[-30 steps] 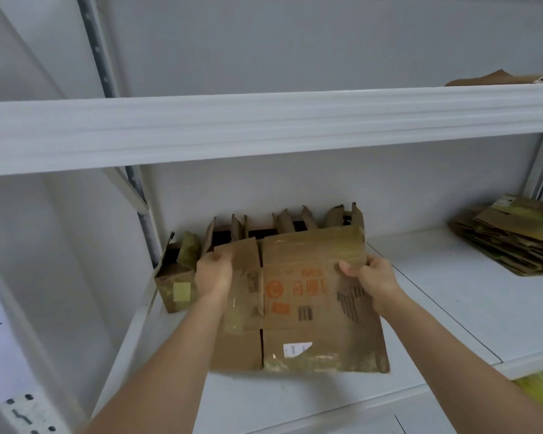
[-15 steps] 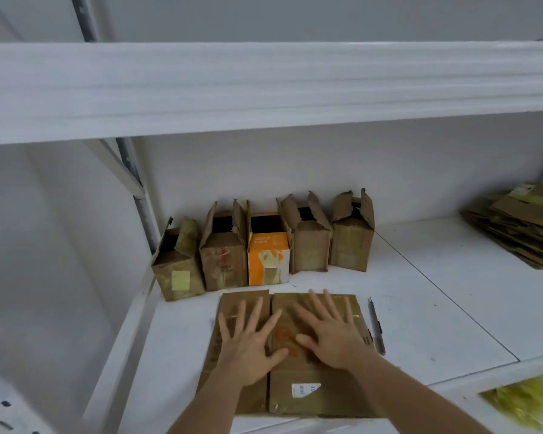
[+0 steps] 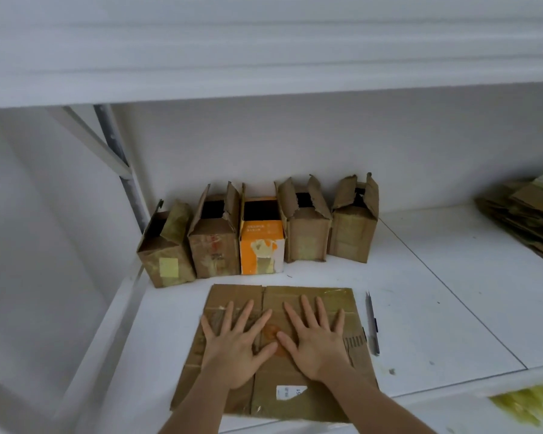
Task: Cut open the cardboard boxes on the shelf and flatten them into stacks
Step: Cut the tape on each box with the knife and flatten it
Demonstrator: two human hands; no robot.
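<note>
Flattened cardboard box [image 3: 308,303]: brown, taped, white label near its front edge, lying flat at the front of the white shelf [image 3: 452,308]. Five upright boxes behind it in a row along the back wall, top flaps open: four brown [image 3: 166,252] [image 3: 213,245] [image 3: 308,238] [image 3: 353,233], one orange and white [image 3: 261,249] in the middle. Stack of flattened cardboard [image 3: 527,220] at the shelf's far right, well apart from the row.

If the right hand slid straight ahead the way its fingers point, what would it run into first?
The right hand lies flat on the flattened cardboard, fingers aimed toward the back of the shelf. Past the cardboard's far edge there is a strip of bare shelf, then most likely the brown box right of the orange box; depth is uncertain.
</note>
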